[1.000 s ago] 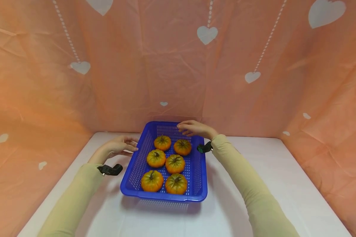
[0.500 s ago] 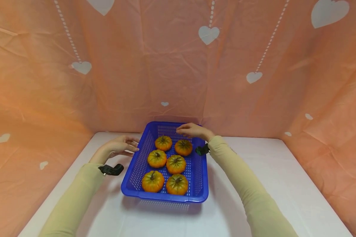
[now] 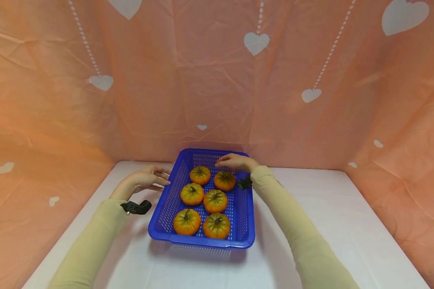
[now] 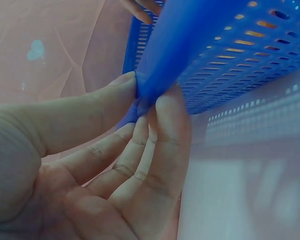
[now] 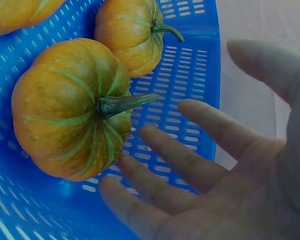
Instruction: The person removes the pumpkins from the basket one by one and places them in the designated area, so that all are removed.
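A blue plastic basket (image 3: pixel 201 241) with slotted walls stands on the white table, several small orange-green pumpkins inside. My left hand (image 3: pixel 148 178) is at its left side; in the left wrist view the thumb (image 4: pixel 97 112) and fingertips pinch the basket's rim (image 4: pixel 175 55). Over the far right part of the basket hovers my right hand (image 3: pixel 236 161), just behind the far right pumpkin (image 3: pixel 224 181). From the right wrist, its fingers (image 5: pixel 185 160) look spread and hold nothing. One pumpkin (image 5: pixel 72 110) lies close by, its stem pointing toward them.
Peach cloth (image 3: pixel 217 100) with white hearts hangs behind the basket and along both sides. White table surface (image 3: pixel 311 196) extends left, right and in front of the basket. Dark wrist straps (image 3: pixel 135 207) sit on both wrists.
My right hand has come slightly down and nearer over the far right pumpkin. My left hand stays at the basket's rim, and the pumpkins keep their places in the basket.
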`<state>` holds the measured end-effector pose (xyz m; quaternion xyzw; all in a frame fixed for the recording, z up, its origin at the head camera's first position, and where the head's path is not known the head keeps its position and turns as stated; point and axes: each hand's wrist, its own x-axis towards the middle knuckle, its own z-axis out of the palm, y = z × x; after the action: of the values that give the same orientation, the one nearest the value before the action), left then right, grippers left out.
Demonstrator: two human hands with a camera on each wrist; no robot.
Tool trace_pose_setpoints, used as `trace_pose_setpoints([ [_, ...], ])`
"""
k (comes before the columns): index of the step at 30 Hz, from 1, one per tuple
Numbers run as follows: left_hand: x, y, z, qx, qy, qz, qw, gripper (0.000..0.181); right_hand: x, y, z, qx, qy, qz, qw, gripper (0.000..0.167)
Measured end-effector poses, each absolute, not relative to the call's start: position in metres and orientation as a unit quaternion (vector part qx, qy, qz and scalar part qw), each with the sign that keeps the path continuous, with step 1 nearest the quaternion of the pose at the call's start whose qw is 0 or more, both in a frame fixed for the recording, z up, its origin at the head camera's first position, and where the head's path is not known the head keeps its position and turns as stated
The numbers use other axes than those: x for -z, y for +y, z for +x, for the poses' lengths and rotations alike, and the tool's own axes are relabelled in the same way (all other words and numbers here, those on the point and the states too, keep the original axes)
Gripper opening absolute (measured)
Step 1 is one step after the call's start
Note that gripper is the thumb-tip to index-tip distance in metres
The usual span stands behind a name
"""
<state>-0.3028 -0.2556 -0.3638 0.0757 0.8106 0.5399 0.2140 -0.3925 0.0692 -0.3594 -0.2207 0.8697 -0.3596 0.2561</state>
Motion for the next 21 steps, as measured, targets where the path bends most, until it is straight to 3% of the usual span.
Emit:
trace_pose_setpoints([
  [5,0.3645,-0.2543,-0.3015,-0.543,0.809,0.077,0.213,0.05,0.3629,0.0688,-0.3932,0.376,0.86,-0.19,0.286,0.055],
  [21,0.3638,-0.2549,-0.3029,-0.539,0.811,0.085,0.212,0.051,0.3623,0.0667,-0.3955,0.36,0.861,-0.187,0.305,0.048],
])
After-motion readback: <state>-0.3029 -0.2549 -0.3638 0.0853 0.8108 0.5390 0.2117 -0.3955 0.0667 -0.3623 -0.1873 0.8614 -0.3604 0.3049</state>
